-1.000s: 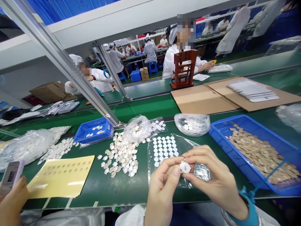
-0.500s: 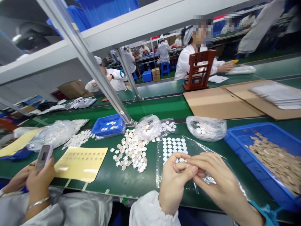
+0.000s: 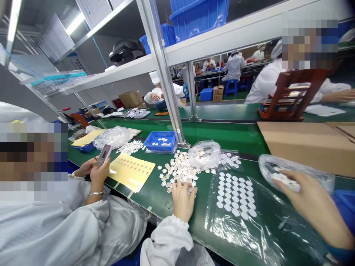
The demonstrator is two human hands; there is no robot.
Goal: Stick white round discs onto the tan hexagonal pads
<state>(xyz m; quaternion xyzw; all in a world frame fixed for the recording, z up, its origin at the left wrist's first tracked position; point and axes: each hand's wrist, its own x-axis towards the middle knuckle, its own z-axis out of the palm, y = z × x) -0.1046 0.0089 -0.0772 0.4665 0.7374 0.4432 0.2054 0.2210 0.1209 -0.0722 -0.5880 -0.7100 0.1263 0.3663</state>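
Observation:
My left hand [image 3: 183,201] rests at the near edge of a loose pile of small round white and tan discs [image 3: 177,166]. Its fingers are spread and bent down onto the pieces, their tips partly hidden. Over at the right, my right hand [image 3: 310,197] reaches to a clear plastic bag [image 3: 266,164] of white discs [image 3: 285,179], thumb and fingers apart around some of them. Between my hands lies a flat clear plastic sheet [image 3: 222,229], with white round pieces [image 3: 235,194] set out on it in rows.
To the left, a co-worker's hands [image 3: 100,168] hold a phone-like device beside yellow sheets [image 3: 131,171] with rows of dots. A blue tray [image 3: 161,146], a bunched plastic bag [image 3: 205,153] and a metal post [image 3: 173,99] stand behind the pile. Cardboard [image 3: 299,144] and a brown rack [image 3: 294,94] are farther right.
My hands, together at a small thing before, have parted: the left went to the disc pile, the right to the bag. The rows of white discs are uncovered. The view swung left.

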